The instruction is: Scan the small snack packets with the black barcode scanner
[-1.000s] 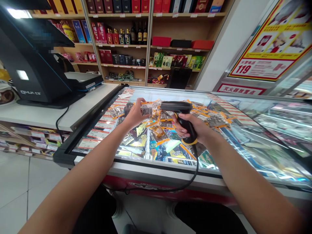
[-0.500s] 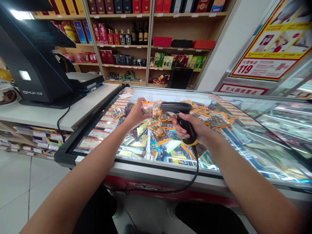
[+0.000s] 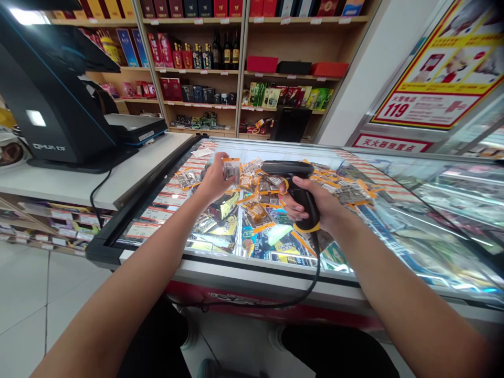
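Between the thumb and fingers of my left hand is a small snack packet with orange ends and a printed label, held up above the freezer's glass top. My right hand is wrapped round the grip of a black barcode scanner, its head pointing left toward the packet with a gap between them. From the grip's base, a black cable runs down and off to the left. Under and behind both hands lie several loose orange-edged packets, spread over the glass.
The chest freezer spans the front, with bagged goods inside and price labels along its left. A black checkout terminal and a flat scale stand on the white counter. Shelves of boxes and bottles line the back.
My left hand has drawn the packet a little left and up, away from the scanner, and turned it. My right hand with the scanner has shifted slightly right.
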`<state>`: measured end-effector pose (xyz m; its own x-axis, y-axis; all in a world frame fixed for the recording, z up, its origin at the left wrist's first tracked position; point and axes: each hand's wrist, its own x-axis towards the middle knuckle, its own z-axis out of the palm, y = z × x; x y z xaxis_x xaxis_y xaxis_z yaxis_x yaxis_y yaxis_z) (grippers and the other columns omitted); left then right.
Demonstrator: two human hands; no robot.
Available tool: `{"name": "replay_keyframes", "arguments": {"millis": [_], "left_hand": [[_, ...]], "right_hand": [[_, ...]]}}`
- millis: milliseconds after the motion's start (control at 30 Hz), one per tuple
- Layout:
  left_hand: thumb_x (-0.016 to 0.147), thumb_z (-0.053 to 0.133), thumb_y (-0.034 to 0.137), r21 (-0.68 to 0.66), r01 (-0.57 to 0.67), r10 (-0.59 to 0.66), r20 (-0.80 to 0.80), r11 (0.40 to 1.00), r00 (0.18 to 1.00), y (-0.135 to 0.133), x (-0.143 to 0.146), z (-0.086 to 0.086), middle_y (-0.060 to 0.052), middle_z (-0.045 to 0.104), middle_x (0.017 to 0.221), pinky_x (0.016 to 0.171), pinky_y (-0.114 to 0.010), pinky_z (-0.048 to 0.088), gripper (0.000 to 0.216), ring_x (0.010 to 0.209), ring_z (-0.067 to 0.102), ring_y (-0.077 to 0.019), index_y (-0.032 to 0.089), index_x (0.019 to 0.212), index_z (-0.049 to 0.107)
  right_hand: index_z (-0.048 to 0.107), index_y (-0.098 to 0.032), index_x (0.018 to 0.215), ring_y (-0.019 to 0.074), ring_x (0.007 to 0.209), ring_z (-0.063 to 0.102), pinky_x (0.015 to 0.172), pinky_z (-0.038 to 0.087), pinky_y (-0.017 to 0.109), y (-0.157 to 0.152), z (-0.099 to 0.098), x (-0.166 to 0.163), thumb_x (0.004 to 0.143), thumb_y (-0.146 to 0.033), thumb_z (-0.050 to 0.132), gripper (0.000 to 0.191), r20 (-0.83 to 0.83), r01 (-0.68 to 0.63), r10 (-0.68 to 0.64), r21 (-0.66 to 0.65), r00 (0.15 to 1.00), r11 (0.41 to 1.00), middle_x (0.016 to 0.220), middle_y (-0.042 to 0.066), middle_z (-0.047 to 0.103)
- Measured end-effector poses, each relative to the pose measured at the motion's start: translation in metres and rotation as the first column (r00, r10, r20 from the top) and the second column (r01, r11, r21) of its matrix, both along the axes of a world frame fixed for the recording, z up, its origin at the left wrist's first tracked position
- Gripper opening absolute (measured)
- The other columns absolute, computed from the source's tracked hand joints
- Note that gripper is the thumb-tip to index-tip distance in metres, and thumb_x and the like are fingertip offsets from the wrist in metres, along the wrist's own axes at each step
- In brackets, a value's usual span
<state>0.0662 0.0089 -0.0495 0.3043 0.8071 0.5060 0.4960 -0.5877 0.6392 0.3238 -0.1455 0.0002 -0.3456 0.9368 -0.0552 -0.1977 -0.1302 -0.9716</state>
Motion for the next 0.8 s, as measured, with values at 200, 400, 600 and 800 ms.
{"name": "replay_keyframes", "arguments": {"millis": [200,400,600,800], "left_hand": [[0.088,0.068,0.019,-0.021,-0.414,0.412,-0.057,0.91,0.909,0.016,-0.04,0.019,-0.015,0.068,0.112,0.096,-0.048,0.051,0.049,0.108,0.066,-0.0338,0.02,0.133,0.049],[0.088,0.074,0.028,0.015,-0.605,0.585,-0.277,0.796,0.762,0.019,-0.068,0.022,-0.032,0.053,0.145,0.11,-0.076,0.031,0.058,0.14,0.044,-0.0566,0.007,0.138,0.054],[0.092,0.065,0.019,0.207,-0.109,0.181,-0.37,0.972,0.911,0.007,-0.03,0.013,-0.02,0.05,0.156,0.12,-0.066,0.033,0.054,0.148,0.039,-0.0448,0.019,0.146,0.061],[0.097,0.064,0.027,0.054,0.289,-0.225,-0.502,0.956,0.835,-0.003,0.015,-0.008,-0.013,0.053,0.162,0.122,-0.065,0.03,0.057,0.147,0.04,-0.0409,0.029,0.153,0.056]], "right_hand": [[0.055,-0.024,0.094,0.01,0.041,0.033,0.044,0.036,0.027,0.002,0.002,0.0,0.088,-0.052,0.075,0.035,-0.007,0.106,-0.107,-0.062,0.994,0.992,0.051,-0.007,0.043],[0.056,-0.022,0.096,0.0089,0.042,0.034,0.044,0.037,0.023,0.006,0.0,0.0,0.09,-0.047,0.073,0.031,-0.043,0.166,-0.176,-0.179,0.983,0.97,0.054,-0.006,0.045],[0.058,-0.021,0.097,0.0088,0.042,0.036,0.044,0.039,0.023,0.005,0.0,-0.002,0.092,-0.046,0.071,0.029,-0.044,0.152,-0.162,-0.168,0.986,0.974,0.055,-0.006,0.045],[0.058,-0.022,0.097,0.0094,0.043,0.036,0.044,0.04,0.025,0.005,0.0,0.0,0.09,-0.047,0.074,0.031,-0.048,0.135,-0.144,-0.156,0.988,0.978,0.057,-0.006,0.045]]}}
